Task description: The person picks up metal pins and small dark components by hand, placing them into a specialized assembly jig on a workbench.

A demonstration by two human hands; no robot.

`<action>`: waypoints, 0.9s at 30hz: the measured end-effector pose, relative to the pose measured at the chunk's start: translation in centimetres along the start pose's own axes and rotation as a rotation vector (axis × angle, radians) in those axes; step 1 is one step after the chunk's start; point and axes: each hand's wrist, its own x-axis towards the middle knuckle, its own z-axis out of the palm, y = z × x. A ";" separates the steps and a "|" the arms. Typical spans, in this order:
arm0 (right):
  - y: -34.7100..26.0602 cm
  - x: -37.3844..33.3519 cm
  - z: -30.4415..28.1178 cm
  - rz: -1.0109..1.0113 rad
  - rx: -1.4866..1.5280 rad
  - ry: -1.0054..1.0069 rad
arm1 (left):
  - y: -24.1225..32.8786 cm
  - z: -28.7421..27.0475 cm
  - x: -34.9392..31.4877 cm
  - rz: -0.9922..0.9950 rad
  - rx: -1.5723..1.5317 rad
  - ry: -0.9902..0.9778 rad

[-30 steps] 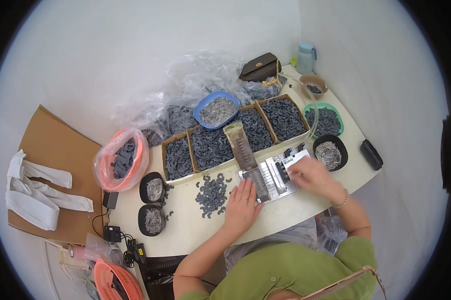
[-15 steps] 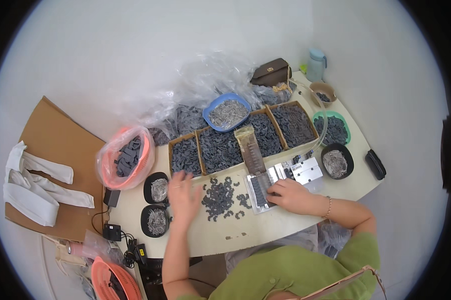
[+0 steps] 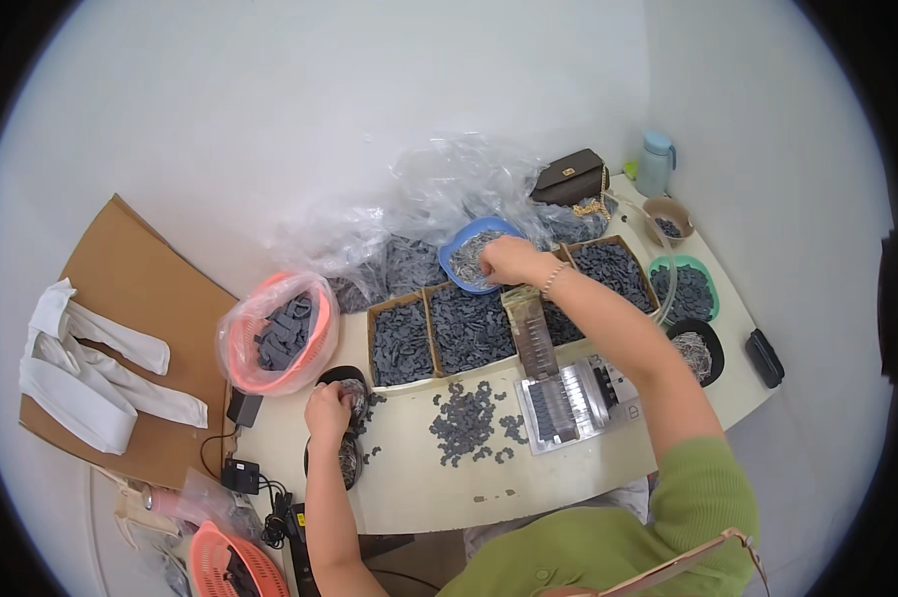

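My left hand (image 3: 327,411) is at the upper black bowl (image 3: 349,372) on the table's left side, fingers pinched over its small metal pins. What the fingertips hold is too small to make out. My right arm stretches across the table, and my right hand (image 3: 516,262) dips into the blue bowl (image 3: 447,251) of silvery pins (image 3: 469,256). Its fingers are curled down into the pins, and their tips are hidden. A metal fixture (image 3: 568,406) with a row of dark pieces stands below that arm. To its left lies a loose pile of small dark curved plastic pieces (image 3: 464,423).
A divided cardboard box (image 3: 403,383) of dark parts spans the table's back. A coral basket (image 3: 238,343) stands left; a green bowl (image 3: 709,267), a black bowl (image 3: 715,348) and a black case (image 3: 764,358) stand right. Cables (image 3: 275,517) hang at the left edge.
My right hand has left the metal fixture and reached up and back into the blue bowl. My left hand has come down onto the black bowl. The whole view has shifted slightly.
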 end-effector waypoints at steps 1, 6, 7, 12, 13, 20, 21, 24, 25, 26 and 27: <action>0.0 1.0 0.5 0.029 -0.073 -0.041 | -0.1 0.0 0.1 0.002 -0.009 0.014; -0.8 2.1 0.7 0.052 -0.240 -0.076 | -0.3 -0.8 -0.2 -0.082 -0.117 0.076; -0.5 2.2 0.9 0.022 -0.229 -0.063 | -0.1 -0.8 -0.3 -0.086 -0.248 0.088; 0.9 1.4 1.1 -0.036 -0.097 0.032 | 7.7 -0.9 -2.4 0.057 -0.694 0.048; 1.2 1.3 1.5 -0.048 -0.086 0.092 | 10.3 -1.1 -3.2 0.183 -0.659 0.053; 1.8 0.0 2.5 0.055 -0.107 0.385 | 22.6 2.2 -8.5 0.798 -0.566 0.012; 2.1 -0.3 2.6 0.043 -0.065 0.452 | 23.3 2.6 -8.8 0.872 -0.498 0.034; 2.5 -2.0 2.1 -0.010 0.096 0.591 | 24.7 2.7 -9.4 0.974 -0.368 0.059; 2.2 -3.2 1.4 -0.042 0.177 0.596 | 24.6 2.8 -9.5 0.976 -0.376 0.043; 1.4 -4.6 0.5 -0.077 0.255 0.602 | 24.5 2.7 -9.4 0.977 -0.385 0.030; 0.8 -6.3 -0.4 -0.097 0.322 0.537 | 24.5 2.7 -9.5 0.983 -0.396 0.016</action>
